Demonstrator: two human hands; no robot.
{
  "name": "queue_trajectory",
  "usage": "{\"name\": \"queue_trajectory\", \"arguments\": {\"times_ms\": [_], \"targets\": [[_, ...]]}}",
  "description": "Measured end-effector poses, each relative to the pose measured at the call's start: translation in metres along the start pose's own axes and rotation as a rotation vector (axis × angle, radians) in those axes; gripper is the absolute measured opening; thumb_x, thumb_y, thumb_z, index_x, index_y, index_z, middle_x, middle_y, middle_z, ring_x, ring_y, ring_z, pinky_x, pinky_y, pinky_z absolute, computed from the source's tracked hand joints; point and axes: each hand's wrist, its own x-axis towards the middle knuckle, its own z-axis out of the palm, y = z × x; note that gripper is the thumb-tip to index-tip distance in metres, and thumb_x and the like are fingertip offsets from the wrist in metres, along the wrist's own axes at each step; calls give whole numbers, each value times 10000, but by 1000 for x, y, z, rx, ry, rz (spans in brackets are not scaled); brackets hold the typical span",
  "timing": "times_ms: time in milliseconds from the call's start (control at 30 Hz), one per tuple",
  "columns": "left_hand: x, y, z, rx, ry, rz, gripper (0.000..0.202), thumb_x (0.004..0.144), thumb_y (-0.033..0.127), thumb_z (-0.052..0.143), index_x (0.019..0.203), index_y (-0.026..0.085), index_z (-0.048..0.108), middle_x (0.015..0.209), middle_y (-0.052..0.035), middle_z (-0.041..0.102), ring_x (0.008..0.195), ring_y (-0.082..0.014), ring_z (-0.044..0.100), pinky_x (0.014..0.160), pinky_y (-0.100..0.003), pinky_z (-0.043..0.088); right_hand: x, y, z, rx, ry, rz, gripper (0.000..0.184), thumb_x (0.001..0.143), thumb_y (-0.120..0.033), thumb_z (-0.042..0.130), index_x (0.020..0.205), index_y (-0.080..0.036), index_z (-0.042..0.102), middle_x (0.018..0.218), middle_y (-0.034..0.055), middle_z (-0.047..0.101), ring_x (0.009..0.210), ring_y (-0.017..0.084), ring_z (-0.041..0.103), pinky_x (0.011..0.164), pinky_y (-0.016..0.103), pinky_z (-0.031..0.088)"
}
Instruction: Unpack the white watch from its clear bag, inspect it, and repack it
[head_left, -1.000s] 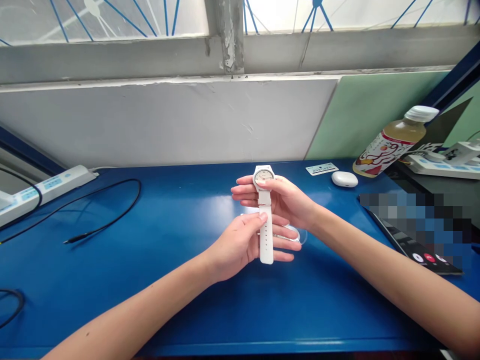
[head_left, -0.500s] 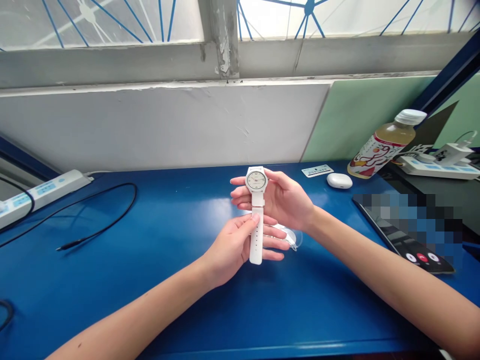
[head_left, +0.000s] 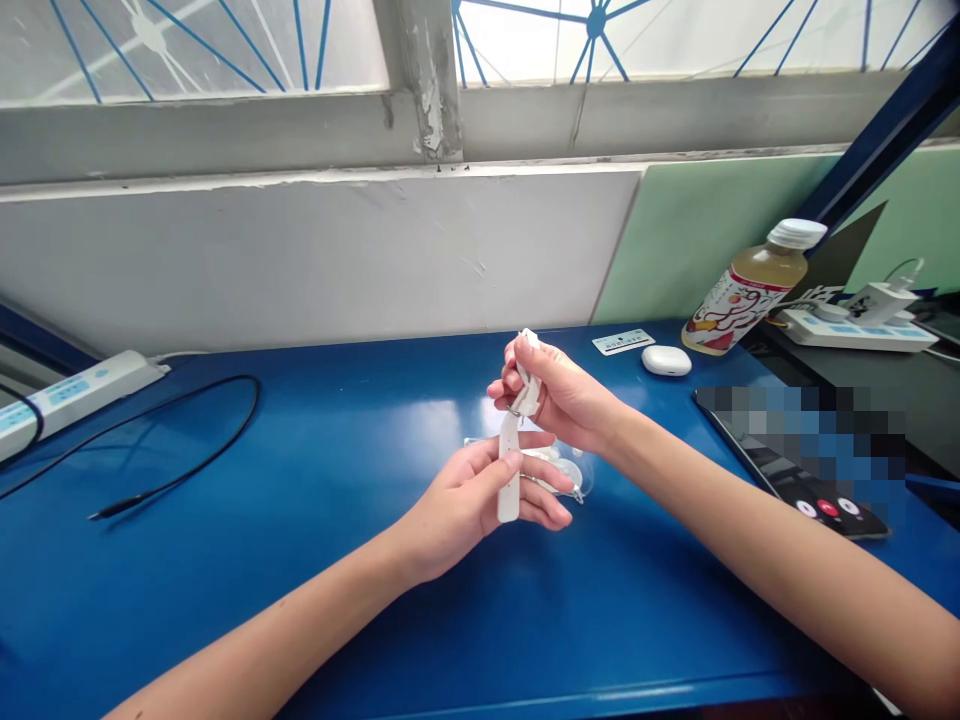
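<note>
Above the blue desk I hold a white wristwatch in both hands. My left hand pinches the holed strap end between thumb and fingers, and the strap's tip hangs below the thumb. My right hand is closed on the upper part of the watch, near the buckle. The dial is turned out of sight. Behind my left fingers lies clear plastic packaging with something white in it, partly hidden.
To the right are a white earphone case, a card, a drink bottle and a phone. A power strip and a black cable lie at the left. A wall bounds the desk's back.
My right hand has gone from lying open under the dial to gripping the watch's upper part. The watch has turned, so its dial no longer shows. The view has shifted slightly.
</note>
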Motion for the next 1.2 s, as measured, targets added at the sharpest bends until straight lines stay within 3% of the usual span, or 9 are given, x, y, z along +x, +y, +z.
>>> {"name": "queue_trajectory", "arguments": {"times_ms": [200, 400, 500, 600, 667, 767, 967, 1100, 1200], "targets": [[-2, 1, -2, -40, -36, -46, 277, 1022, 234, 484, 1193, 65, 623, 1014, -180, 736, 834, -232, 749, 793, -332, 564, -4, -2, 1, 31, -153, 81, 306, 874, -475, 675, 986, -198, 740, 927, 37, 781, 881, 166, 732, 811, 279, 572], [-1, 2, -1, -38, -68, -63, 276, 1018, 222, 469, 1168, 61, 635, 1032, -190, 732, 869, -252, 746, 819, -358, 559, -6, -3, 0, 101, -331, 130, 265, 969, -203, 529, 1186, -165, 677, 1069, 54, 769, 969, 173, 725, 910, 301, 552], [-2, 3, 0, -59, -87, -73, 354, 1013, 332, 483, 1195, 62, 623, 1049, -200, 728, 893, -267, 740, 837, -371, 546, -4, -6, 0, 149, -279, 115, 295, 953, -135, 497, 1200, -148, 658, 1036, 60, 770, 923, 167, 728, 866, 289, 563], [-4, 5, 1, -90, -101, -64, 509, 981, 487, 496, 1258, 70, 591, 1086, -204, 721, 942, -289, 727, 872, -390, 528, -1, -13, -2, 217, -102, 44, 307, 934, -101, 457, 1170, -135, 649, 889, 47, 762, 765, 138, 707, 726, 244, 564], [-5, 7, 1, -91, -90, -45, 547, 951, 512, 539, 1284, 79, 571, 1123, -209, 710, 975, -300, 717, 887, -397, 520, 1, -19, -3, 272, 28, -3, 294, 962, -189, 425, 1142, -112, 644, 773, 40, 721, 619, 120, 641, 621, 228, 538], [-5, 8, 1, -54, -54, -4, 503, 914, 408, 639, 1287, 82, 555, 1191, -229, 680, 1018, -316, 703, 892, -405, 519, 2, -26, -3, 343, 118, -30, 462, 987, -397, 336, 1145, -73, 625, 720, 53, 661, 539, 125, 553, 558, 253, 513], [-6, 7, -1, -28, -5, 53, 518, 862, 107, 685, 1347, 109, 504, 1315, -235, 614, 1135, -337, 661, 941, -422, 505, 3, -27, -3, 397, 200, -75, 397, 948, -329, 324, 1076, -101, 621, 719, 57, 630, 631, 155, 607, 614, 281, 536], [-6, 8, -1, -86, 51, 63, 528, 875, 99, 673, 1372, 125, 497, 1385, -214, 570, 1236, -360, 594, 1033, -469, 452, 3, -28, -2, 344, 223, -120, 191, 946, -299, 499, 866, -177, 621, 704, 28, 663, 741, 158, 681, 786, 311, 567], [-5, 11, -1, -108, 93, 84, 447, 883, 157, 685, 1310, 119, 560, 1402, -196, 562, 1285, -369, 550, 1095, -497, 399, -1, -28, 3, 118, 145, -171, 171, 920, -323, 615, 802, -201, 630, 723, 16, 716, 780, 169, 711, 816, 333, 573]]}}
